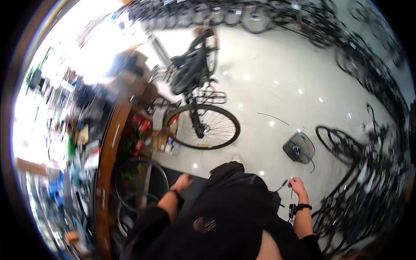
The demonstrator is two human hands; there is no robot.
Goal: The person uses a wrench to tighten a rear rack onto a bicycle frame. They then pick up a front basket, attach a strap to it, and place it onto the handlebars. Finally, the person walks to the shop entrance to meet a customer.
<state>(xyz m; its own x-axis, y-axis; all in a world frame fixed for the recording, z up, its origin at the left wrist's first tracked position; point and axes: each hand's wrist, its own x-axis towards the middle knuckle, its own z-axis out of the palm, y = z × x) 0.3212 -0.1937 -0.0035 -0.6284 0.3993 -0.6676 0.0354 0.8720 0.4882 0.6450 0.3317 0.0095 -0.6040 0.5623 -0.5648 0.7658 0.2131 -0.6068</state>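
Note:
My right hand (297, 185) is at the right of my body, its fingers pinched on a thin dark cable-like piece (284, 186). The exact kind of that piece is too small and blurred to tell. On that wrist sits a black band with a small device (294, 211). My left hand (183, 182) hangs at my left side, fingers curled in, over a dark mat (197, 181). Whatever it may hold is hidden. Ahead of me to the left stands a bicycle (190, 73), its spoked wheel (234, 134) toward me.
A wooden-edged workbench (108, 156) crowded with parts runs along the left, with loose wheels (143, 160) beside it. A black basket (299, 147) and a thin dark strip (273, 117) lie on the pale floor. Rows of bicycles (255, 19) line the back and right.

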